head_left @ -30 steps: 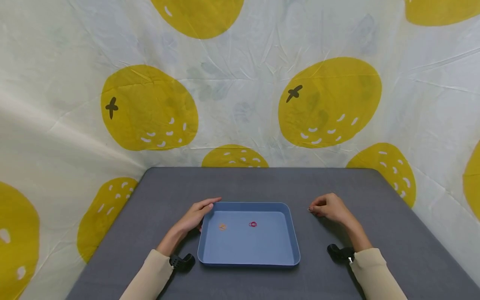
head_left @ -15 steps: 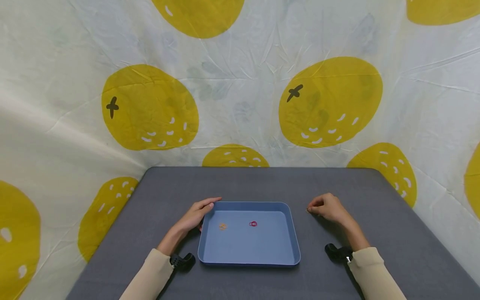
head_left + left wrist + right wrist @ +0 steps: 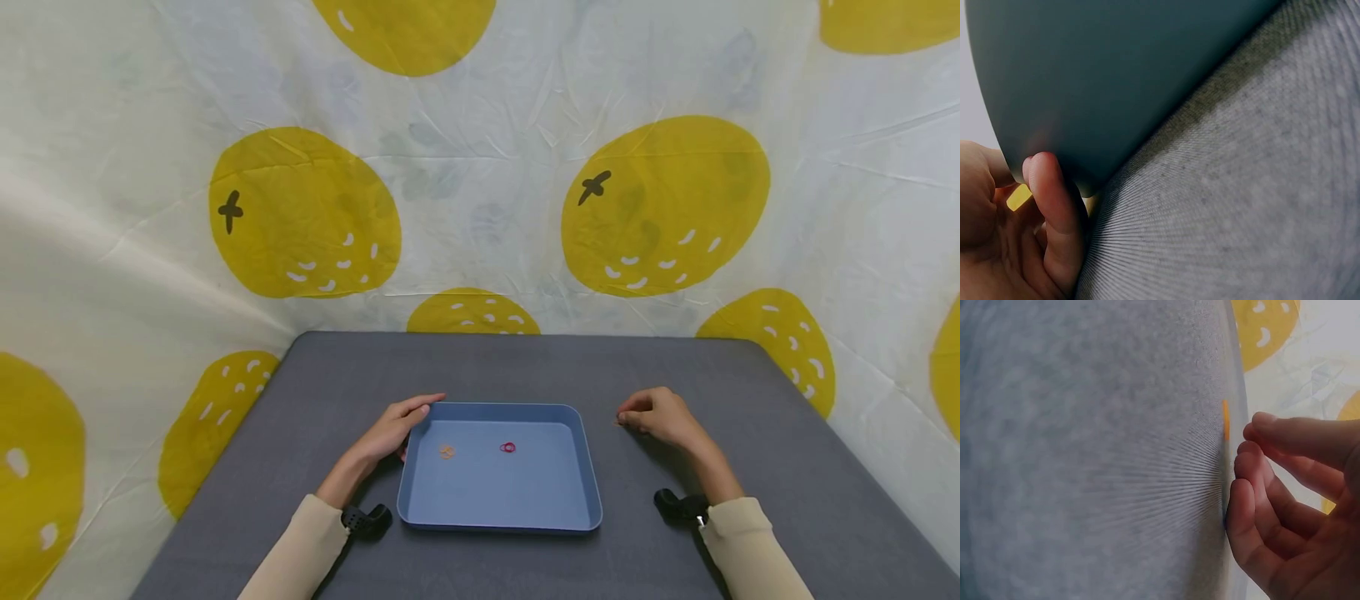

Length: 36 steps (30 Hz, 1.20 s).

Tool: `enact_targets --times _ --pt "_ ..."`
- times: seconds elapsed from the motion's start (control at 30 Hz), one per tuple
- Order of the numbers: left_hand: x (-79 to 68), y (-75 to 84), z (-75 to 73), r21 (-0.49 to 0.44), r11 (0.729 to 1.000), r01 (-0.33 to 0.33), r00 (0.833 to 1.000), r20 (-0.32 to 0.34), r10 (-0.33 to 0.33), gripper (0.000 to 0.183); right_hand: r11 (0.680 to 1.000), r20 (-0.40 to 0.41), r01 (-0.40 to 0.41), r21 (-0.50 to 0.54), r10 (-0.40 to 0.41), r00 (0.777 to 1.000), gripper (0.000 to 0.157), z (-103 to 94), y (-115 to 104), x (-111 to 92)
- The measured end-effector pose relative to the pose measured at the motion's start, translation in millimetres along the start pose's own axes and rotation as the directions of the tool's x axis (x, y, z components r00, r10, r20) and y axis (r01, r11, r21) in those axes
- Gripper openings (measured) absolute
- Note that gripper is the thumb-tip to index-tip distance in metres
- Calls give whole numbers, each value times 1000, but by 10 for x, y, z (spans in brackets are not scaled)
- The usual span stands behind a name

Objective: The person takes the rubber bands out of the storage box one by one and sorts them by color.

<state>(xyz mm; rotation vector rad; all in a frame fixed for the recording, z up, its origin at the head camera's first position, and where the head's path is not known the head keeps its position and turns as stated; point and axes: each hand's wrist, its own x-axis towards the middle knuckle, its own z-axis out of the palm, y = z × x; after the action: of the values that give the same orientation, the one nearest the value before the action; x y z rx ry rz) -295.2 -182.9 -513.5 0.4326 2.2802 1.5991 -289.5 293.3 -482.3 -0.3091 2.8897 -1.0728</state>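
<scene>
Several bands (image 3: 447, 452) in blue tray (image 3: 517, 500)

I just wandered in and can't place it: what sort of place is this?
Probably a screened-off recording booth: a white fruit-print sheet hangs behind the grey table, and black wrist cameras are being worn.
</scene>
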Motion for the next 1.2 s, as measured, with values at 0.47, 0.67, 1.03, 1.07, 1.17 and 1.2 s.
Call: enact_targets --times 0.47,0.67,1.03,1.07,1.17,1.2 --pt "-16 -4 -21 21 999 -30 999 42 29 43 1000 -37 24 -4 -24 999 22 -113 -221 -36" --pt "-14 -14 -11 67 997 -35 997 71 30 48 999 -28 41 10 -41 999 28 -154 -401 -66" --pt "-30 -33 -16 97 993 -71 993 96 61 47 993 -19 119 1 -119 993 21 -140 -719 -113" --pt "-29 -34 -13 98 993 -69 994 92 60 46 992 -20 127 0 -127 992 20 -139 -751 -114" --pt "-31 -35 0 99 993 -65 995 81 57 45 988 -10 157 -5 -157 988 19 -129 -851 -104" --pt "-31 -39 1 99 993 -65 995 79 57 45 986 -2 169 -8 -169 986 18 -123 -890 -96"
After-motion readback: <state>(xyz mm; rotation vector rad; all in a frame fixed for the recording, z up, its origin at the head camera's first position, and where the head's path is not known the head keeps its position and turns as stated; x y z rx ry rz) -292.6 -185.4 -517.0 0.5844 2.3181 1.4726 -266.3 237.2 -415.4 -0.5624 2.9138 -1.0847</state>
